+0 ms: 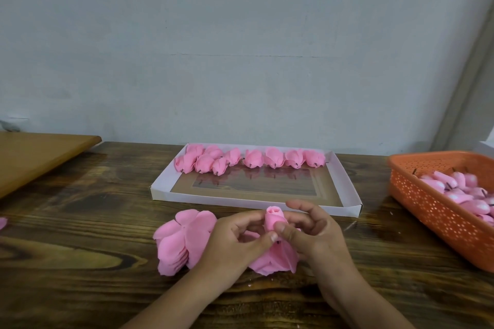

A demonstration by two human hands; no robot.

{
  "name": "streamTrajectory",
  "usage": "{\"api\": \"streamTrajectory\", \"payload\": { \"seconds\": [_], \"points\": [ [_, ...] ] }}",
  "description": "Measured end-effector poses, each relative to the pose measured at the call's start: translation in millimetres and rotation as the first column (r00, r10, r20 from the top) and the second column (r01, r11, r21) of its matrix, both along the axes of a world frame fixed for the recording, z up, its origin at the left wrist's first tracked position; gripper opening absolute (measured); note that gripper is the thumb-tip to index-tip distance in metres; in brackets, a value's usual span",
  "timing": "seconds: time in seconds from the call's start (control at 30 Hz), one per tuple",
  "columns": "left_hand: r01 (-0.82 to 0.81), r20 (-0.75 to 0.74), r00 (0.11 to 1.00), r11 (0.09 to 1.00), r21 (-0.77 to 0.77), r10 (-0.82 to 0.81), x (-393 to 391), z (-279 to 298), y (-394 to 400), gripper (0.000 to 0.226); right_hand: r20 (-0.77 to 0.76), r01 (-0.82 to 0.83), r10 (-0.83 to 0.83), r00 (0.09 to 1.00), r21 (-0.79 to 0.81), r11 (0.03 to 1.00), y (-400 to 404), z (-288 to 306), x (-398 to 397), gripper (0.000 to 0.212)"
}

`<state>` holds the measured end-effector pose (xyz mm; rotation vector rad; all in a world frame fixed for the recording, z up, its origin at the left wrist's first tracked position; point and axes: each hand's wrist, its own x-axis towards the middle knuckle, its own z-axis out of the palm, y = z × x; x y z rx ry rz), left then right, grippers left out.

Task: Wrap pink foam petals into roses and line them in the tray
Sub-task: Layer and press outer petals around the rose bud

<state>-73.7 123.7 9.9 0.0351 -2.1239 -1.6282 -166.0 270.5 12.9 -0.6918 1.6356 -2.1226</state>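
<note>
A pink foam rose bud stands upright between both hands, with loose pink petals spread out beneath it. My left hand pinches the bud from the left. From the right, my right hand presses a thumb on it. A stack of flat pink petal sheets lies on the table just left of my left hand. Beyond the hands sits a shallow white cardboard tray. Several finished pink roses line its far side.
An orange perforated plastic basket at the right holds several pink buds with short stems. A lighter wooden board lies at the far left. A small pink piece shows at the left edge. A grey wall stands behind the dark wooden table.
</note>
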Motion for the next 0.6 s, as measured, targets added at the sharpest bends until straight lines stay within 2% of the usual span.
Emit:
{"api": "streamTrajectory", "payload": {
  "seconds": [0.27,0.4,0.43,0.5,0.53,0.6],
  "points": [
    [-0.050,0.039,0.998,0.993,0.108,0.046,0.9,1.6,2.4,0.026,-0.022,-0.032,0.031,0.999,-0.016,0.999,0.5,7.0,5.8,0.049],
    [-0.088,0.072,0.995,0.960,0.267,0.071,1.0,5.5,1.8,0.024,-0.066,-0.060,0.060,0.996,-0.007,0.998,3.9,7.5,5.3,0.034],
    [-0.102,0.084,0.993,0.939,0.330,0.078,1.1,7.2,1.6,0.023,-0.090,-0.045,0.046,0.995,0.007,0.999,4.8,6.2,3.7,0.036],
    [-0.152,0.114,0.987,0.888,0.433,0.113,0.5,9.0,-0.6,0.026,-0.168,0.012,-0.001,0.986,0.061,0.998,5.4,5.3,2.7,0.045],
    [-0.171,0.121,0.984,0.865,0.472,0.128,-0.3,8.7,-2.4,0.035,-0.251,0.051,-0.024,0.968,0.102,0.993,5.7,5.4,3.1,0.050],
    [-0.183,0.121,0.983,0.820,0.542,0.140,-2.3,8.3,-5.0,0.049,-0.507,0.131,-0.010,0.862,0.202,0.971,5.5,3.9,4.1,0.067]
  ]
}}
